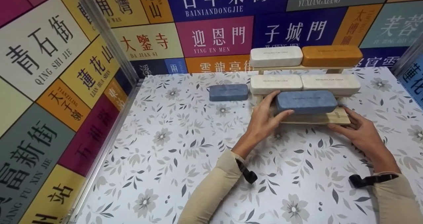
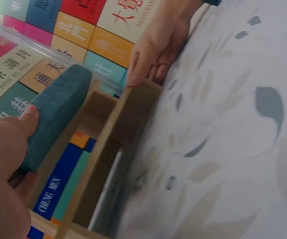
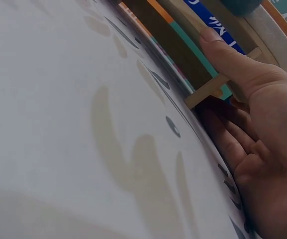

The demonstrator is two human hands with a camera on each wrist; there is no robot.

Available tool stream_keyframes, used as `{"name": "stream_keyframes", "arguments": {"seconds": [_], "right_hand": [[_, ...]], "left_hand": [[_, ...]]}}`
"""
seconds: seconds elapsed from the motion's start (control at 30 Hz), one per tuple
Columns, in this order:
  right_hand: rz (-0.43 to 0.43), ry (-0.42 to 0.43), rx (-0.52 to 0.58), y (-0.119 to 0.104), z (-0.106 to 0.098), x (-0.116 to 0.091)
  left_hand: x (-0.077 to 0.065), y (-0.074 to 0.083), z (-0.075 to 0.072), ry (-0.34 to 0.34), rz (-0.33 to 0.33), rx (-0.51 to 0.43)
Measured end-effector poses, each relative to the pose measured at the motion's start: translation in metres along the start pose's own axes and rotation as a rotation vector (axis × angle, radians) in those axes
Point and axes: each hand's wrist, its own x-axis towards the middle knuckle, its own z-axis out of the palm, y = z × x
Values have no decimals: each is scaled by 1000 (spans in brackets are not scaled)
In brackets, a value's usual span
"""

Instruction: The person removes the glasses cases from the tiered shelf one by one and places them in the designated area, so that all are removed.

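My left hand (image 1: 263, 116) grips a blue glasses case (image 1: 306, 102) at its left end, thumb in front, and holds it over the lowest shelf of a stepped wooden rack (image 1: 317, 119). The left wrist view shows the same case (image 2: 58, 112) tilted above the rack's slats (image 2: 101, 154). At the rack's right end, my right hand (image 1: 363, 130) holds the lowest shelf, its thumb (image 3: 210, 34) lying on the front edge. Two white cases (image 1: 276, 84) sit on the middle shelf. On the top shelf stand a white case (image 1: 276, 56) and an orange case (image 1: 332, 56).
Another blue glasses case (image 1: 228, 92) lies on the table just left of the rack. A flower-patterned cloth (image 1: 165, 171) covers the table. Colourful panels with street names (image 1: 214, 35) rise behind the rack, and more panels (image 1: 36, 62) stand along the left edge.
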Motion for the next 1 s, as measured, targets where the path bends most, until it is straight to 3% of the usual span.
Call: {"name": "stream_keyframes", "arguments": {"seconds": [0.2, 0.37, 0.57, 0.77, 1.0], "right_hand": [[-12, 6, -3, -1, 1, 0], [-56, 7, 66, -3, 2, 1], [-48, 9, 134, -4, 3, 2], [-43, 10, 99, -5, 2, 1], [-44, 2, 74, -3, -2, 2]], "left_hand": [[5, 6, -30, 59, 65, -114], [9, 5, -55, 124, 111, -157], [12, -3, -78, 182, 121, -182], [11, -14, -100, 225, 143, -173], [11, -27, -128, 284, 134, -224]]}}
